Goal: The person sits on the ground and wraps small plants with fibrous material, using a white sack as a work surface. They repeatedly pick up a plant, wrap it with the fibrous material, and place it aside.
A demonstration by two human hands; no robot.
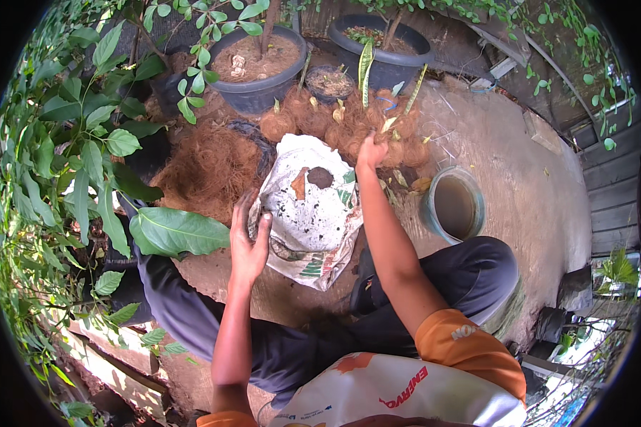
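A white woven sack (303, 220) lies flat before me, specked with dark soil. On it rest a dark round soil ball (320, 178) and a brown scrap (298, 185). My left hand (249, 245) is at the sack's left edge, thumb and fingers apart, holding nothing. My right hand (372, 152) reaches past the sack's far right corner to a row of brown coconut-fibre balls (313, 117), several with shoots. Its fingers look curled in beside a pale leaf (388, 124); whatever they grip is hidden. A heap of loose coconut fibre (206, 171) lies left of the sack.
A round bucket (457, 206) with murky contents stands by my right knee. Two large black pots (256, 89) (384, 67) and a small pot (329, 85) stand behind the fibre balls. Leafy branches (85, 156) crowd the left; a large green leaf (178, 231) hangs near my left hand.
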